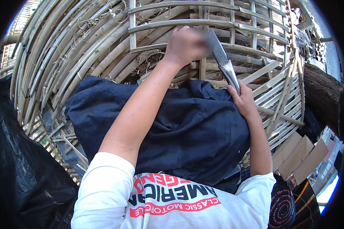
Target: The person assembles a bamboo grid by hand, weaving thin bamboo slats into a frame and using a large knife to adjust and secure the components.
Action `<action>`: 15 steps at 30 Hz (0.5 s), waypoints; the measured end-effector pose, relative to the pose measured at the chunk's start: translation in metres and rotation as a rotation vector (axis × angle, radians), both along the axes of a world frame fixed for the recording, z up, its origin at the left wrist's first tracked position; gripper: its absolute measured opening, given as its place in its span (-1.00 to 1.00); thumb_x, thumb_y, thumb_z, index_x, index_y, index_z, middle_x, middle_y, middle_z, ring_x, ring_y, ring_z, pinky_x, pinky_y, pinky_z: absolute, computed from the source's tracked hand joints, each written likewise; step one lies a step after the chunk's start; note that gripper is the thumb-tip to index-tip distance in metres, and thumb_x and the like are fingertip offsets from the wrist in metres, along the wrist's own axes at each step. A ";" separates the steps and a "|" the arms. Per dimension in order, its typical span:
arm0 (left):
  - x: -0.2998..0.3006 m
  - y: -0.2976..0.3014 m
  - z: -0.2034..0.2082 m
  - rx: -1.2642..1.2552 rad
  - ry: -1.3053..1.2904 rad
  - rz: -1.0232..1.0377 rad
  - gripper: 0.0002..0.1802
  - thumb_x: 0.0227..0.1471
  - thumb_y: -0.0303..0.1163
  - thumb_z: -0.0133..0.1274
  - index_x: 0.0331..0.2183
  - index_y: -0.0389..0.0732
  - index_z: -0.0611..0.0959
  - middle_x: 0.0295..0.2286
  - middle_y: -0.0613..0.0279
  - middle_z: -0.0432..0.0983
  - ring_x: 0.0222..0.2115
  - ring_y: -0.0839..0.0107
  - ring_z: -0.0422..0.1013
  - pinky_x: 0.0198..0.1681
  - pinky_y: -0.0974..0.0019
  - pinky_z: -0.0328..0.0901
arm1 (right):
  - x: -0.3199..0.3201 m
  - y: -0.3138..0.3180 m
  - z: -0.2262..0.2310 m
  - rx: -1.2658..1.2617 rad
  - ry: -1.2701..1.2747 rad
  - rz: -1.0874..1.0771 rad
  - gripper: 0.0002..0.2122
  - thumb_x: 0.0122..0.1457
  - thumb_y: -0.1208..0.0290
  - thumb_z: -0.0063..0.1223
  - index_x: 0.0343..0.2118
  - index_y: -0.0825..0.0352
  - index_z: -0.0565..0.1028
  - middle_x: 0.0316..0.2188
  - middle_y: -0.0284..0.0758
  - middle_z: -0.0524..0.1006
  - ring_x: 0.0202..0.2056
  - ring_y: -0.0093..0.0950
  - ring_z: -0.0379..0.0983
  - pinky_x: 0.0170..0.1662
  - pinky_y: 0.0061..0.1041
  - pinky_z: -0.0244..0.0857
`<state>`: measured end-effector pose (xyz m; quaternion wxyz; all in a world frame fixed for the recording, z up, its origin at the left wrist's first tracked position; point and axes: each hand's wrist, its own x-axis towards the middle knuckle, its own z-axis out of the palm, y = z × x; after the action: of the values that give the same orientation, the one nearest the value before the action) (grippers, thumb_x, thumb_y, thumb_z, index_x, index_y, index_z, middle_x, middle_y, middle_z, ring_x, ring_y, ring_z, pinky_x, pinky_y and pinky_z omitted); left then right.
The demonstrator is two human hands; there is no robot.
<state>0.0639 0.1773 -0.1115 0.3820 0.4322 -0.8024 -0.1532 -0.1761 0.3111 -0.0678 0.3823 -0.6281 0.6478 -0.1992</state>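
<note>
Pale bamboo-slat lattice (218, 23) at 12: looks largely assembled, remainder unclear.
Right hand (244, 100) clamped on silver metal knife (224, 60), 1 o'clock; left hand (185, 45) blurred, can't tell.

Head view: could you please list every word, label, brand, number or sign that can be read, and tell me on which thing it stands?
White T-shirt: black and red capitals, plus white ones on a red strip; legible though upside down, but I do not copy the wording.
Round black item, lower right: rings of small reddish lettering, partly legible, likewise not copied.
Knife: no lettering can be made out.
</note>
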 end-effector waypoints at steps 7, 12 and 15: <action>0.000 0.001 0.000 0.001 0.000 -0.008 -0.84 -0.25 -0.34 0.31 -0.61 -0.12 0.63 -0.62 0.41 0.48 -0.48 0.34 0.34 -0.28 0.23 0.23 | -0.005 -0.001 -0.007 0.022 -0.013 0.021 -0.65 0.21 0.17 0.05 -0.25 0.45 0.44 -0.61 -0.01 0.44 -0.53 -0.13 0.45 -0.40 -0.32 0.27; 0.001 0.000 -0.003 -0.026 0.050 -0.001 -0.84 -0.26 -0.32 0.33 -0.63 -0.11 0.65 -0.67 0.41 0.46 -0.52 0.36 0.33 -0.31 0.25 0.21 | -0.003 0.001 -0.009 -0.018 -0.046 0.005 -0.65 0.21 0.16 0.05 -0.25 0.45 0.44 -0.60 0.01 0.45 -0.52 -0.09 0.47 -0.39 -0.31 0.28; -0.001 -0.001 -0.006 -0.084 0.017 0.016 -0.82 -0.26 -0.28 0.34 -0.63 -0.10 0.66 -0.68 0.43 0.47 -0.54 0.37 0.32 -0.32 0.26 0.19 | -0.004 -0.001 -0.004 0.021 0.004 0.016 -0.64 0.21 0.16 0.05 -0.25 0.45 0.44 -0.58 0.03 0.46 -0.49 -0.05 0.49 -0.38 -0.28 0.29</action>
<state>0.0630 0.1760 -0.1172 0.4078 0.4210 -0.8013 -0.1199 -0.1805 0.3106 -0.0715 0.3890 -0.6298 0.6455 -0.1882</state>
